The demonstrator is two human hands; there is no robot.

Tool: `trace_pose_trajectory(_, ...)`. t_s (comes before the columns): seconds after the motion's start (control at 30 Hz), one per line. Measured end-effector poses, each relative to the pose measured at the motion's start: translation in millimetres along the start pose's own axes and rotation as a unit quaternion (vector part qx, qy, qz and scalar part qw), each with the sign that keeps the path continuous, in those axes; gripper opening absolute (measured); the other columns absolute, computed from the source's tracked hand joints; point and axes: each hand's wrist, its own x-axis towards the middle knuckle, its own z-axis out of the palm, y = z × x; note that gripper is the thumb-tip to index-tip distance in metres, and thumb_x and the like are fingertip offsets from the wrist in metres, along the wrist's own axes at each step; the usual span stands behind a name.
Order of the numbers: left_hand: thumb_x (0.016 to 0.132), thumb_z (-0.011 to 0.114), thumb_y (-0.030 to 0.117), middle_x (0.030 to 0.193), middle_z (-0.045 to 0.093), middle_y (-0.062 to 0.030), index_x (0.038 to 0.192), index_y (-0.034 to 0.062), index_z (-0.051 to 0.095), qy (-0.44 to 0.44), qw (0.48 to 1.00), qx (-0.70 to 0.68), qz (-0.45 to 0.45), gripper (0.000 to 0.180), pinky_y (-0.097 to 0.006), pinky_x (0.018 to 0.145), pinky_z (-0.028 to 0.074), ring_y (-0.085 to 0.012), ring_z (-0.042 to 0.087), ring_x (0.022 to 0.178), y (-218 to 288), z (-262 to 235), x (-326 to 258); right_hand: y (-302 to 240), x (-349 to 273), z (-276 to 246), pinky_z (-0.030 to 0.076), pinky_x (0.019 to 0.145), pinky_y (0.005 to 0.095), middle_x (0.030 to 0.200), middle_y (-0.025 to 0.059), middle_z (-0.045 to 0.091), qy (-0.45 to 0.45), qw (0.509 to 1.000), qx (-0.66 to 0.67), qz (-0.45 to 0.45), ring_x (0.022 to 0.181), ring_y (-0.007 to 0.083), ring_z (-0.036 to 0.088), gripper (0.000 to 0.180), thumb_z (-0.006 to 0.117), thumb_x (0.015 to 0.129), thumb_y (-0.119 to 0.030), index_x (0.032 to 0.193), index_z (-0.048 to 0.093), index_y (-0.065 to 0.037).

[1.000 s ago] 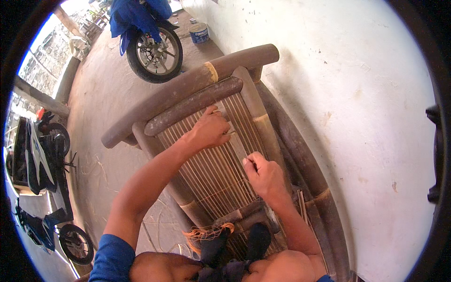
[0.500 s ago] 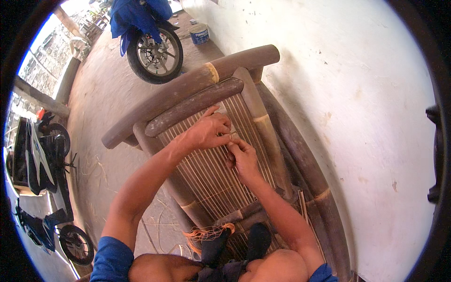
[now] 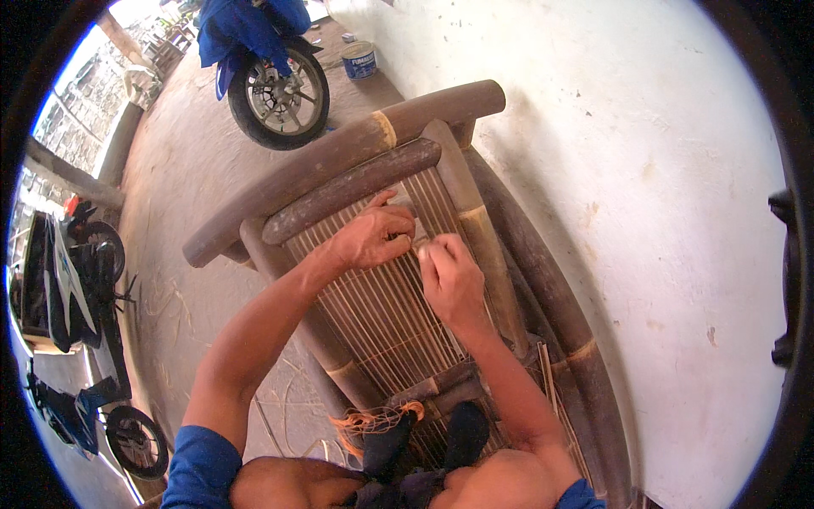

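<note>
Both my hands work close together over the thin bamboo slats (image 3: 373,310) that fill the panel of a dark bamboo frame (image 3: 339,170). My left hand (image 3: 379,234) is closed in a pinch, its forefinger partly stretched toward the upper rail. Just right of it, my right hand (image 3: 454,276) is curled with thumb and fingers pressed together. Whatever lies between the fingertips is too small to make out. A small pale patch (image 3: 398,199) shows on the slats beyond my left fingers. Near my feet, a bundle of orange strings (image 3: 373,422) rests by the lower rail.
A white wall (image 3: 661,212) rises along the right side. Ahead stands a blue motorbike (image 3: 275,85), with a paint bucket (image 3: 359,61) beside it. Another motorbike (image 3: 85,297) is at the left. Loose thin strips lie on the floor (image 3: 186,322). Split strips (image 3: 555,386) lean at the right.
My right hand has turned and its fingers have curled in more, moving slightly right. The left hand has stayed almost in place.
</note>
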Motion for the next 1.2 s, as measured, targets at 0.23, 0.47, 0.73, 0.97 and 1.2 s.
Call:
trace_pose_trajectory(0.23,0.093,0.062,0.018,0.105,0.073,-0.0061,0.108,0.0118,0.075,-0.031,0.99,0.14,0.007,0.021,-0.054,0.11,0.036,-0.025,0.067,0.111,-9.3,7.7,10.5,-66.0,-30.2,-94.3,0.047,0.061,0.0445,0.074,0.0187,0.061,-0.322,0.922,0.156,0.149,0.066,0.0349,0.063,0.031,0.064,0.1,-0.019,0.075,0.058,-0.001)
trace_pose_trajectory(0.47,0.091,0.063,0.025,0.1,0.072,-0.0069,0.106,0.0149,0.078,-0.135,0.941,0.31,0.011,0.023,-0.05,0.101,0.039,-0.027,0.065,0.105,-1.0,8.7,21.1,-88.3,11.2,-157.1,0.053,0.07,0.039,0.076,0.0153,0.065,-0.134,0.969,0.202,0.035,0.071,0.0284,0.067,0.028,0.062,0.099,-0.016,0.075,0.063,-0.002)
trace_pose_trajectory(0.73,0.091,0.062,0.029,0.094,0.07,-0.006,0.084,0.0104,0.075,-0.189,0.916,0.354,-0.022,0.023,-0.046,0.101,0.039,-0.0262,0.061,0.104,10.9,1.8,26.1,-28.6,24.0,-117.0,0.052,0.067,0.0351,0.076,0.0042,0.065,-0.108,0.892,0.357,0.257,0.069,0.0161,0.062,0.028,0.062,0.103,-0.021,0.081,0.061,-0.004)
trace_pose_trajectory(0.97,0.092,0.063,0.03,0.09,0.065,-0.0048,0.086,0.0114,0.07,-0.086,0.936,0.336,0.058,0.021,-0.047,0.104,0.038,-0.0252,0.059,0.103,-3.7,8.5,12.4,14.2,-35.4,-68.7,0.054,0.073,0.0421,0.085,0.0204,0.07,-0.3,0.898,0.012,0.323,0.079,0.0287,0.07,0.038,0.072,0.097,-0.029,0.114,0.062,0.004)
trace_pose_trajectory(1.2,0.093,0.066,0.03,0.094,0.065,-0.0049,0.089,0.0126,0.069,-0.079,0.941,0.324,0.058,0.018,-0.049,0.108,0.037,-0.0256,0.059,0.105,-5.4,10.6,9.3,13.4,-41.0,-51.8,0.054,0.085,0.0456,0.096,0.0227,0.071,-0.413,0.885,0.115,0.181,0.093,0.0411,0.071,0.027,0.068,0.098,-0.026,0.107,0.076,-0.001)
